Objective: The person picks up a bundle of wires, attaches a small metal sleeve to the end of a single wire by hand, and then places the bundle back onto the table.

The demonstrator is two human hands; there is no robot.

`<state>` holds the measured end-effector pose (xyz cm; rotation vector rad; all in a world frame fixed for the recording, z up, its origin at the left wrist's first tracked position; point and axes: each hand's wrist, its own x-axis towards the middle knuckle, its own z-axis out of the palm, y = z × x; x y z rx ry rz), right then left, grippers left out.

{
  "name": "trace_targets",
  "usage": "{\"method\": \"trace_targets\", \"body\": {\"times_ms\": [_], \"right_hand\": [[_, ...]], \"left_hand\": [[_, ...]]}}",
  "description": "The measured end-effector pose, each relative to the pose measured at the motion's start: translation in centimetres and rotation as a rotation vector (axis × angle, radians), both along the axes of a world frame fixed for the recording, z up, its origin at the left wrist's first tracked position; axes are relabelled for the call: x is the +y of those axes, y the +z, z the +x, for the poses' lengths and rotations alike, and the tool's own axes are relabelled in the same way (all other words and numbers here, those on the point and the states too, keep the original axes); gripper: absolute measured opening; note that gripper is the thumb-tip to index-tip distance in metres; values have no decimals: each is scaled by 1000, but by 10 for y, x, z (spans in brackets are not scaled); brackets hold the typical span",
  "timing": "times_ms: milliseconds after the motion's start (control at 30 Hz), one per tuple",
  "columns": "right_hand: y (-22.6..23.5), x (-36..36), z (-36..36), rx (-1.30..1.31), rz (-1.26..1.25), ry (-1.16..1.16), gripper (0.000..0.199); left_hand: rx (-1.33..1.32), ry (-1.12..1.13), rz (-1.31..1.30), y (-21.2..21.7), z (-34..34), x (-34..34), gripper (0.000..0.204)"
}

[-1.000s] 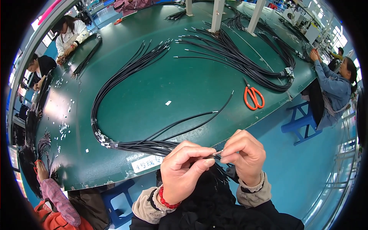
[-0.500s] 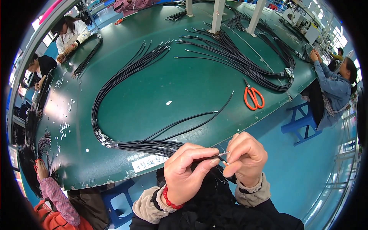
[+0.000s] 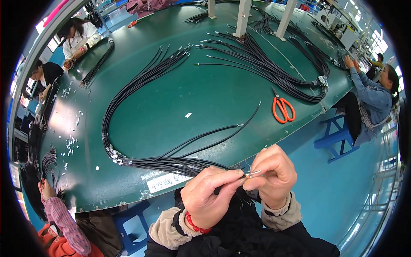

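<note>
Just below the green table (image 3: pixel 180 98) edge, the left hand (image 3: pixel 207 199) pinches a thin black cable end (image 3: pixel 249 174) with a bare metal tip; the right hand (image 3: pixel 274 173), fingertips closed, grips that tip. A black cable bundle (image 3: pixel 171 162) lies just above both hands.

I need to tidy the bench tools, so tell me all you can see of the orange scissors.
The scissors have bright orange loop handles and short dark blades. They lie flat and closed on the green table near its right edge, blades pointing away from the person, handles toward the edge. Nothing grips them; a black cable bundle lies just beyond the tips.
</note>
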<state>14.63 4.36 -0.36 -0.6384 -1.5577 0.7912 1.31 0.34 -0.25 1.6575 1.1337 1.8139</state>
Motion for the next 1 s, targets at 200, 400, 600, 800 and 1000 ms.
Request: {"method": "trace_targets", "body": {"times_ms": [200, 400, 600, 800, 1000], "right_hand": [[-2, 0, 1, -24, -6, -19, 29], [2, 1, -2, -31, -1, -18, 24], [6, -7, -5, -77, -30, -10, 25], [8, -12, -7, -87, -3, -58, 20], [12, -11, 2, -141, 57, -56, 18]], "left_hand": [[18, -4, 3, 0, -1, -1, 30], [-2, -21, 49, -1, -1, -2, 31], [-46, -14, 90, -3, 2, -3, 31], [-29, -18, 65, -3, 2, -7, 27], [25, -15, 121, 0, 5, -4, 27]]}}
